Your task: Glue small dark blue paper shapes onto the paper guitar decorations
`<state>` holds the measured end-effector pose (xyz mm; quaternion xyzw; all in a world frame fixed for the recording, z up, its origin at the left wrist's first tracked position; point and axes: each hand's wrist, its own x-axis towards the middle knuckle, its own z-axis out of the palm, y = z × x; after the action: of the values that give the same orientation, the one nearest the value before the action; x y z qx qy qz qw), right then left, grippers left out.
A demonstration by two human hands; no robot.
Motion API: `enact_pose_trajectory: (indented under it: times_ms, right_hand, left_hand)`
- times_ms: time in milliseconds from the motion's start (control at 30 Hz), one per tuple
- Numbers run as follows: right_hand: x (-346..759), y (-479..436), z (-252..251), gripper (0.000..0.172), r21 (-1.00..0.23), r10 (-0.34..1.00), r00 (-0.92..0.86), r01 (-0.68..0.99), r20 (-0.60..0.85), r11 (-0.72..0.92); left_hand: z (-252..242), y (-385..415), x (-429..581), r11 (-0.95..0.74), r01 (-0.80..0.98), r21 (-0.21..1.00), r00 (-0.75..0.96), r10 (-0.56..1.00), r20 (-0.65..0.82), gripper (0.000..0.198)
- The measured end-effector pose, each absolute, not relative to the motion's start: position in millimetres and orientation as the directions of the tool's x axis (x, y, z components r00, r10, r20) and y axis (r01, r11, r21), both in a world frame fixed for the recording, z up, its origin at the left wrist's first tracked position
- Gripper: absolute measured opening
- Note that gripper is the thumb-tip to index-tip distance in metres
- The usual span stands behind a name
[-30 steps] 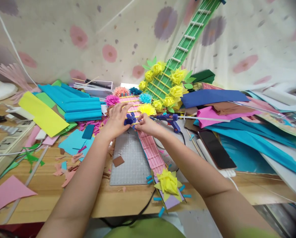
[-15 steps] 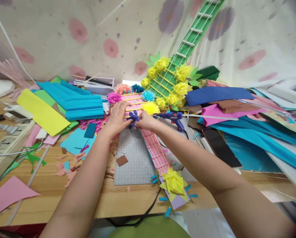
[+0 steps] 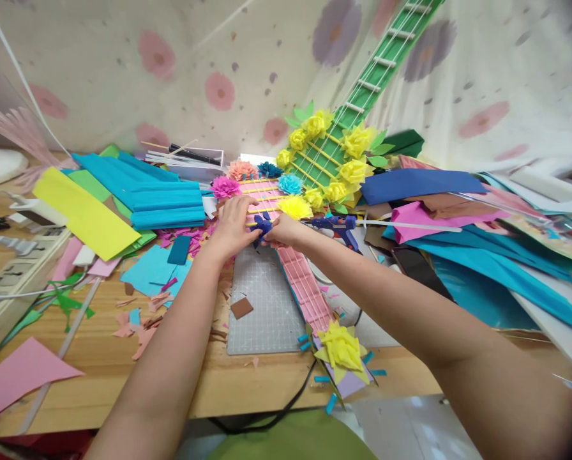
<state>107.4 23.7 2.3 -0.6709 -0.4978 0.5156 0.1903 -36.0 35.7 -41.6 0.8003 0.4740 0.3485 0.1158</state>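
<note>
A paper guitar with a pink face (image 3: 302,287) lies at a slant on the table, with paper flowers around its body and a yellow flower (image 3: 341,348) at the near end of its neck. Over the left side of the body, my left hand (image 3: 229,231) rests with fingers spread, its thumb against a dark blue paper flower (image 3: 262,227). My right hand (image 3: 286,231) pinches that same flower from the right; its fingertips are partly hidden. Just behind my right wrist lies a blue glue gun (image 3: 336,223) with a white glue stick (image 3: 410,225) poking out.
Under the guitar is a grey cutting mat (image 3: 262,319). A green paper guitar (image 3: 357,115) with yellow flowers leans on the curtain. Blue crepe paper (image 3: 166,204) and a power strip (image 3: 22,275) lie left; paper sheets (image 3: 420,185) and a black phone (image 3: 422,275) lie right. Scraps surround the mat.
The view has shifted slightly, so the scene sits a little further right. Both hands stay at the dark blue flower, with only small finger movement.
</note>
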Motion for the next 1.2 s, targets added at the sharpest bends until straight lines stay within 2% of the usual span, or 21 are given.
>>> enact_pose_trajectory:
  times_ms: [133, 333, 467, 767, 1200]
  right_hand:
    - [107, 18, 10, 0.024, -0.763, 0.858, -0.019, 0.468, -0.513, -0.445]
    - [108, 16, 12, 0.021, -0.768, 0.86, -0.019, 0.459, -0.51, -0.445]
    - [110, 16, 13, 0.023, -0.763, 0.86, -0.007, 0.466, -0.51, -0.448]
    - [120, 17, 14, 0.027, -0.793, 0.874, -0.04, 0.441, -0.485, -0.42]
    - [125, 19, 10, 0.021, -0.828, 0.875, -0.076, 0.372, -0.478, -0.42]
  left_hand:
    - [-36, 32, -42, -0.525, 0.707, 0.473, 0.344, 0.841, 0.418, 0.049]
    - [-37, 27, -47, -0.565, 0.721, 0.401, 0.443, 0.821, 0.36, 0.067]
    - [-38, 26, -40, -0.552, 0.752, 0.36, 0.436, 0.826, 0.357, 0.069]
    - [-38, 24, -38, -0.541, 0.759, 0.363, 0.419, 0.832, 0.364, 0.07]
    - [-42, 23, -31, -0.529, 0.761, 0.376, 0.401, 0.839, 0.368, 0.065]
